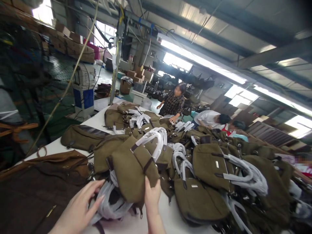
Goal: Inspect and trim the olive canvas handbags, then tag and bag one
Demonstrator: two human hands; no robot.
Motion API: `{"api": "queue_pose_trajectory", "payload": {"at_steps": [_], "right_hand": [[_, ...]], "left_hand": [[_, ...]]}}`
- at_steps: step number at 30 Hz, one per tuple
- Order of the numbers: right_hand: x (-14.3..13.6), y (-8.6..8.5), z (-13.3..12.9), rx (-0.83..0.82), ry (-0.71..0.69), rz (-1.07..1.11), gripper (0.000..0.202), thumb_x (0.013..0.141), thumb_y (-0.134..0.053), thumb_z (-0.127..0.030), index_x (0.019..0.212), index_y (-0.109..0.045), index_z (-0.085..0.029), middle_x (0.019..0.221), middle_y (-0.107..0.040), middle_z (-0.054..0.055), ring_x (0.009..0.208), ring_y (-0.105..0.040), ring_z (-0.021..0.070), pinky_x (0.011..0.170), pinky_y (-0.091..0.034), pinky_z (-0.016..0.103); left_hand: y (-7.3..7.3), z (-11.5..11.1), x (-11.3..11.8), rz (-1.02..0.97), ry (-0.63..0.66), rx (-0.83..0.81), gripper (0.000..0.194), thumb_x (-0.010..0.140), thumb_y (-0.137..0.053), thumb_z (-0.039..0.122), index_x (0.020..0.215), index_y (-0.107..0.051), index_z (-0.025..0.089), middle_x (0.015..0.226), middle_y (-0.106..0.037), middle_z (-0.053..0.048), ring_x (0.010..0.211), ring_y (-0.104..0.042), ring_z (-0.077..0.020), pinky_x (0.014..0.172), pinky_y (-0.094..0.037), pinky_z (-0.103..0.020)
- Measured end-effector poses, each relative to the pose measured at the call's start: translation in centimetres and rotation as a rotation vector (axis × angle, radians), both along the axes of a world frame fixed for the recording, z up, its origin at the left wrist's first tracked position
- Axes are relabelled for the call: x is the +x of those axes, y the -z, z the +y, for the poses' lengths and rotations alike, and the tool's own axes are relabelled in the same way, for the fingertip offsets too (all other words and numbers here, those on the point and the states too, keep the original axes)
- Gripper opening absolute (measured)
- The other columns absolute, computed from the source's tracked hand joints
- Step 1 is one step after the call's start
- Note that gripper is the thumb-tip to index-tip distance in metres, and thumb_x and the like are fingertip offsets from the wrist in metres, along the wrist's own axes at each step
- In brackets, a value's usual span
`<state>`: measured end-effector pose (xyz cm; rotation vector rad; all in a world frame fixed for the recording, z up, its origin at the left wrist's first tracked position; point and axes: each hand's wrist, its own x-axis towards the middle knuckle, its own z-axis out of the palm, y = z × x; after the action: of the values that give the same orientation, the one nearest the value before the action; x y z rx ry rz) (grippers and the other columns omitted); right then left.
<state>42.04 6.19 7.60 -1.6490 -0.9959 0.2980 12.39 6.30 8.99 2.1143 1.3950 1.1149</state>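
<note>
My right hand (pixel 152 198) pinches the near edge of an olive-green handbag (pixel 130 169), with the thumb on its face and the fingers partly hidden behind. This bag lies tilted on other bags, and handles wrapped in white (pixel 157 139) rise from its far side. Beside it, my left hand (pixel 79 206) is open, thumb and fingers apart, next to a bundle of white-wrapped handles (pixel 113 203). Whether the fingertips touch that wrapping I cannot tell. Dark straps and metal clips hang under the bag.
Several more olive handbags (pixel 200 201) are heaped across the white table (pixel 174 216). A dark brown bag (pixel 31 198) lies at the left. Across the table stands a person in a checked shirt (pixel 174 102); other people are at the right. A pole (pixel 115 68) rises beyond the table.
</note>
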Motion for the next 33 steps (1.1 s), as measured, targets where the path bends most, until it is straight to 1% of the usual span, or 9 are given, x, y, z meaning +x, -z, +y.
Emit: {"api": "queue_pose_trajectory", "payload": {"at_steps": [4,10,15,19,22,25,28,31,33], "right_hand": [[-5.4,1.0,-3.2,0.036,-0.074,-0.134,0.035,0.086,-0.059,-0.048,0.103,-0.063,-0.018,0.103,-0.072,0.018,0.101,-0.067,0.0332,0.091,-0.054,0.048],[-11.5,1.6,-7.4,0.044,-0.478,-0.279,0.046,0.067,-0.067,-0.021,0.111,-0.055,-0.023,0.097,-0.069,0.011,0.087,-0.068,0.0287,0.076,-0.058,0.043],[-12.1,-5.9,-10.3,0.022,-0.767,-0.27,0.034,0.072,-0.069,-0.021,0.103,-0.057,-0.024,0.09,-0.068,0.004,0.079,-0.068,0.0211,0.069,-0.057,0.033],[-11.1,-13.9,-12.3,0.456,-0.636,-0.596,0.045,0.081,-0.059,-0.015,0.125,-0.052,-0.025,0.116,-0.067,0.01,0.114,-0.061,0.0268,0.1,-0.048,0.046],[-11.6,-16.4,-12.2,0.387,-0.818,-0.83,0.043,0.087,-0.057,-0.021,0.13,-0.054,-0.025,0.122,-0.067,0.007,0.126,-0.055,0.0263,0.113,-0.036,0.046],[-12.4,-14.5,-10.6,0.016,-0.857,-0.859,0.02,0.094,-0.049,-0.027,0.1,-0.068,-0.023,0.094,-0.073,0.008,0.101,-0.067,0.0258,0.106,-0.039,0.048],[-12.3,-10.6,-9.3,-0.36,-0.747,-0.826,0.03,0.095,-0.048,-0.03,0.072,-0.065,-0.02,0.072,-0.068,0.009,0.078,-0.067,0.0247,0.086,-0.05,0.043],[-11.9,-8.4,-8.4,-0.375,-0.692,-0.68,0.011,0.087,-0.059,-0.027,0.089,-0.065,-0.018,0.091,-0.07,0.009,0.089,-0.066,0.0245,0.083,-0.051,0.036],[-12.0,-8.4,-7.6,-0.264,-0.663,-0.557,0.028,0.086,-0.059,-0.025,0.113,-0.059,-0.016,0.101,-0.068,0.009,0.093,-0.066,0.023,0.085,-0.051,0.035]], "left_hand": [[-3.2,-0.6,3.5,-0.051,0.082,-0.027,0.048,0.089,-0.054,0.048,0.13,-0.056,0.023,0.133,-0.059,-0.011,0.119,-0.06,-0.0238,0.097,-0.055,-0.034],[-3.9,-0.7,4.3,-0.183,-0.004,-0.188,0.048,0.091,-0.047,0.053,0.12,-0.062,0.018,0.125,-0.064,-0.014,0.123,-0.057,-0.0297,0.107,-0.046,-0.046],[-6.4,-0.7,0.5,-0.26,-0.001,-0.237,0.043,0.095,-0.038,0.049,0.103,-0.068,0.019,0.104,-0.072,-0.009,0.102,-0.066,-0.0256,0.093,-0.051,-0.036],[-9.8,-2.2,-1.6,-0.086,0.193,-0.217,0.033,0.094,-0.043,0.042,0.096,-0.069,0.022,0.092,-0.072,-0.006,0.09,-0.067,-0.0241,0.081,-0.049,-0.031],[-10.0,-3.6,-1.5,-0.149,0.225,-0.274,0.034,0.094,-0.044,0.044,0.098,-0.068,0.021,0.092,-0.072,-0.006,0.085,-0.066,-0.0221,0.078,-0.049,-0.029],[-7.7,-4.1,-1.5,-0.302,0.091,-0.34,0.04,0.093,-0.042,0.049,0.097,-0.066,0.017,0.068,-0.063,-0.002,0.063,-0.059,-0.0176,0.064,-0.045,-0.027],[-5.0,-3.9,-2.4,-0.489,-0.066,-0.375,0.043,0.092,-0.042,0.053,0.092,-0.062,0.014,0.051,-0.047,0.004,0.049,-0.046,-0.0135,0.053,-0.038,-0.025],[-3.6,-3.9,-3.1,-0.541,-0.095,-0.382,0.043,0.091,-0.045,0.053,0.09,-0.062,0.014,0.051,-0.045,0.004,0.049,-0.044,-0.0125,0.052,-0.037,-0.024],[-3.5,-4.4,-2.8,-0.522,-0.052,-0.404,0.043,0.091,-0.044,0.054,0.092,-0.062,0.014,0.051,-0.044,0.005,0.049,-0.044,-0.0127,0.053,-0.037,-0.024]]}}
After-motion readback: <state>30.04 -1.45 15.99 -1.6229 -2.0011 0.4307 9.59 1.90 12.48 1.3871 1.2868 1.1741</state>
